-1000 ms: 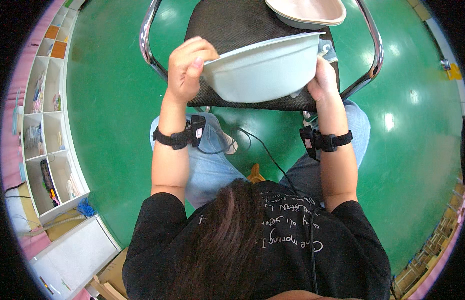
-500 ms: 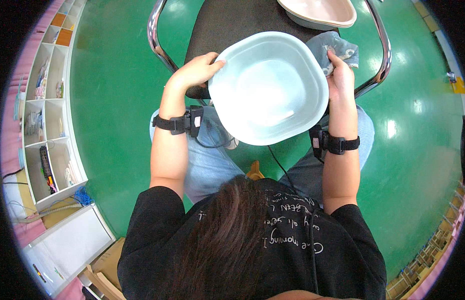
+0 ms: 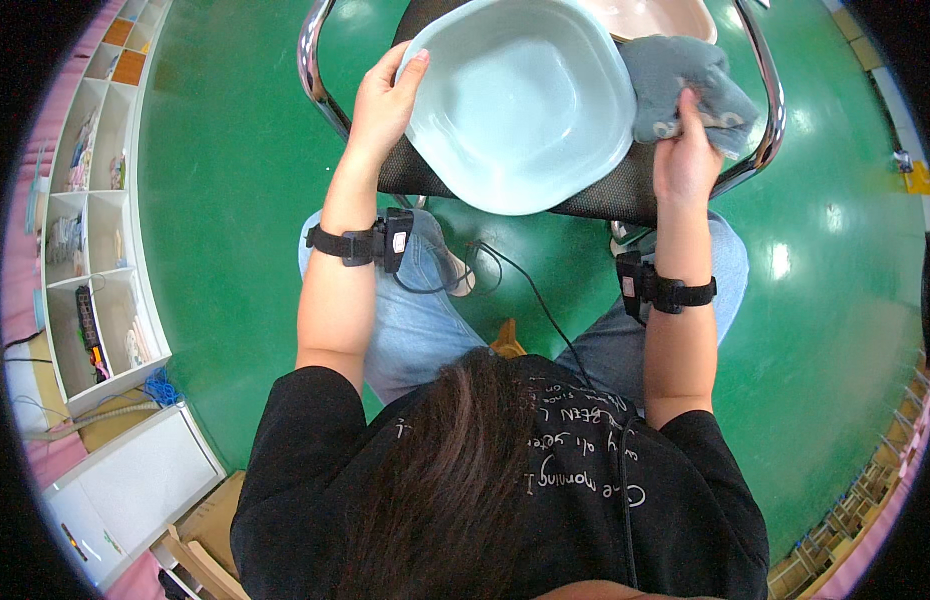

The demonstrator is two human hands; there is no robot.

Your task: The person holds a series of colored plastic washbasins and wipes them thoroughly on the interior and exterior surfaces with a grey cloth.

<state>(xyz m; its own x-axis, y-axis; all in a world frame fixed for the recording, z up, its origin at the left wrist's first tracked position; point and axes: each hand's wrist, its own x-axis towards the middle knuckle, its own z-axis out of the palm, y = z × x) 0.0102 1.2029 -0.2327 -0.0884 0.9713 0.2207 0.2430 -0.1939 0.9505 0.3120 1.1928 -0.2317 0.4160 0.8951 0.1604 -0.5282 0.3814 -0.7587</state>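
A light blue plastic basin (image 3: 515,185) with rounded corners is tilted above the black chair seat (image 3: 425,165), its inside facing me. My left hand (image 3: 383,108) grips the basin's left rim, thumb over the edge and the other fingers behind it. To the basin's right, my right hand (image 3: 682,165) is closed on a grey-blue cloth (image 3: 675,65) with pale patterns, thumb on top. The cloth lies against or close beside the basin's right wall; I cannot tell whether they touch. Behind the basin, a pale pink basin (image 3: 665,20) stands at the far right of the seat.
Curved chrome armrests (image 3: 310,60) flank the chair. A black cable (image 3: 540,300) hangs between my knees. White shelves (image 3: 105,240) with small goods line the far left, above a white board (image 3: 135,500). The floor (image 3: 235,200) is glossy green.
The light blue basin has moved away from me and slightly left, over the chair seat. My right hand and the cloth have shifted outward from its rim, and more of the cloth shows.
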